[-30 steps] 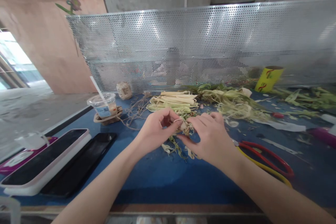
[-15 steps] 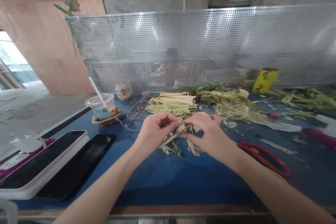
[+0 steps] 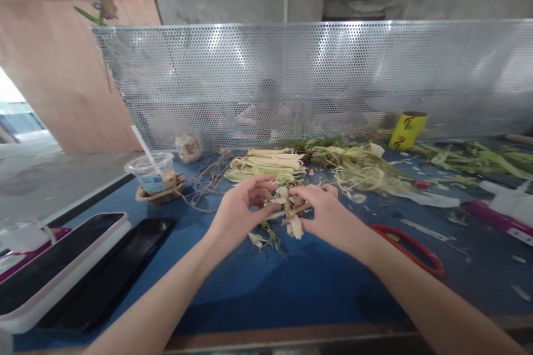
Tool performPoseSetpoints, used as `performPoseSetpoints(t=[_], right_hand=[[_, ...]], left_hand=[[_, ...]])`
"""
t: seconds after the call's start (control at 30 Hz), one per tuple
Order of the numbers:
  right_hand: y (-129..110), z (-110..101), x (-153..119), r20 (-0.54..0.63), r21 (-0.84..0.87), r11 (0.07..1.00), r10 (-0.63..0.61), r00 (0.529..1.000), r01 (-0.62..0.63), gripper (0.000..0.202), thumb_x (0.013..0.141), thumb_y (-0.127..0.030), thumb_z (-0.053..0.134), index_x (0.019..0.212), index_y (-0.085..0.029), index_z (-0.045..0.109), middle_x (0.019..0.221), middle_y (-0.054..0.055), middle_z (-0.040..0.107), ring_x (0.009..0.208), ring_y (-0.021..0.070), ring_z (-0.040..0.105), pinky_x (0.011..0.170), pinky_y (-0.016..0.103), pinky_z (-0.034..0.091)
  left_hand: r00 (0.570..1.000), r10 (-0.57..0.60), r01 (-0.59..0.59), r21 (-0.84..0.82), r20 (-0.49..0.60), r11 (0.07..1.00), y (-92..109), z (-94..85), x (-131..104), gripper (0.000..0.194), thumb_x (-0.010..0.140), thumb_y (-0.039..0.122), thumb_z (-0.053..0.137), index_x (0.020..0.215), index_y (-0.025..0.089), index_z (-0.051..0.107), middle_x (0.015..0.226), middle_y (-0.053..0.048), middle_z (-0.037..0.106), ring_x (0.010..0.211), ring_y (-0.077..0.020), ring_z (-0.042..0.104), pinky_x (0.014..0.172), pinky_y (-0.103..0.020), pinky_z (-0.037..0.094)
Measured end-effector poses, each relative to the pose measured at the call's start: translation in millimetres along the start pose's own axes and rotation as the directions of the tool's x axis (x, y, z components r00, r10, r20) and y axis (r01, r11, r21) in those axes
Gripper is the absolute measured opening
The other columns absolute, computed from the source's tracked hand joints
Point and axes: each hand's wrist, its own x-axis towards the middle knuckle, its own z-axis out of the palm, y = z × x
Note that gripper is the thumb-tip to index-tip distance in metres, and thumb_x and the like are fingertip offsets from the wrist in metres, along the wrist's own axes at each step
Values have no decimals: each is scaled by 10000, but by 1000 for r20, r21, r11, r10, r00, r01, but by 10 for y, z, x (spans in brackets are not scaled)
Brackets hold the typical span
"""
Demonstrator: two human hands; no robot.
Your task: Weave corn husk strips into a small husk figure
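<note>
Between my two hands is a small bundle of pale dried husk strips (image 3: 293, 223), with curled ends sticking out below. My left hand (image 3: 246, 204) closes thumb and fingers on its left side. My right hand (image 3: 323, 205) pinches the right side, its thumb low and forefinger on top. Green and whitish scraps (image 3: 272, 237) lie on the blue table just beneath. Right behind the hands rests a stack of cream-coloured corn husks (image 3: 270, 162). Fingertips and husk overlap, so the exact grip points are partly hidden.
On the left are a lidded cup with a straw (image 3: 152, 175), loose twine (image 3: 210, 180), a white-cased phone (image 3: 62, 266) and a black phone (image 3: 112, 272). Red-handled scissors (image 3: 416, 249) lie right, with green husks (image 3: 362, 163) and a yellow roll (image 3: 408, 130) behind. A perforated metal screen (image 3: 316, 77) stands across the back.
The husk bundle has turned in my fingers, and its pale curled ends now show below. My hands have moved slightly apart. The whole view has shifted a little.
</note>
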Motion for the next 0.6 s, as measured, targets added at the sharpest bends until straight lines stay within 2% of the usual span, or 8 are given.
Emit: performPoseSetpoints(t=[0.07,0.13,0.2,0.23,0.3,0.37,0.47,0.6], right_hand=[[51,-71,-21,95,-29,1000,11,995,-9,427,711,-328,598,1118,-270,482,867,15,630,843,204,561,816,406,306],[86,-160,-34,160,-50,998,-24,987,32,613,682,-406,608,1237,-276,381,1070,59,581,1009,254,504,837,412,313],[83,-229,-34,163,-31,995,-89,983,95,730,683,-450,595,1313,-278,268,1270,79,441,1155,276,391,877,408,304],[66,-240,-28,134,-8,993,-113,985,115,705,710,-445,574,1317,-279,257,1301,74,408,1176,265,371,894,401,297],[13,-204,-9,3,49,993,-106,994,106,522,776,-389,522,1256,-275,352,1206,53,503,1099,216,453,904,382,292],[-42,-103,12,-123,36,996,-75,990,80,334,763,-389,550,1067,-252,521,1047,36,595,981,210,523,888,397,283],[-84,57,34,-163,72,995,-53,985,66,225,734,-368,597,898,-214,589,841,23,641,794,182,573,804,369,324],[-86,98,40,-155,175,983,-26,988,53,125,723,-269,617,837,-217,607,775,-8,646,723,149,577,764,315,351]], left_hand=[[998,49,-46,79,-26,996,-15,-7,-3,372,675,204,622,1039,170,550,916,-70,630,824,-165,599,728,-275,483],[995,94,-89,134,-29,987,-40,-8,-7,341,700,213,599,1036,175,556,922,-66,636,849,-166,596,736,-274,482],[987,151,-138,202,-50,969,-65,-4,-11,340,715,200,580,1053,182,546,917,-54,634,837,-157,593,721,-273,487],[980,190,-167,258,-66,952,-75,0,-13,344,718,190,575,1060,186,541,908,-45,632,810,-148,591,704,-269,490],[959,271,-220,396,-78,892,-87,12,-21,353,716,166,573,1066,194,532,885,-30,624,727,-125,578,667,-260,492],[937,348,-274,531,-42,802,-101,32,-34,362,714,133,566,1067,203,526,881,-21,617,681,-112,560,667,-259,493],[899,433,-368,649,65,666,-142,68,-56,356,731,87,529,1068,203,516,913,-32,607,745,-125,568,715,-261,492],[857,497,-440,700,139,563,-205,98,-68,349,768,88,491,1101,194,483,939,-46,596,808,-134,571,740,-247,487]])
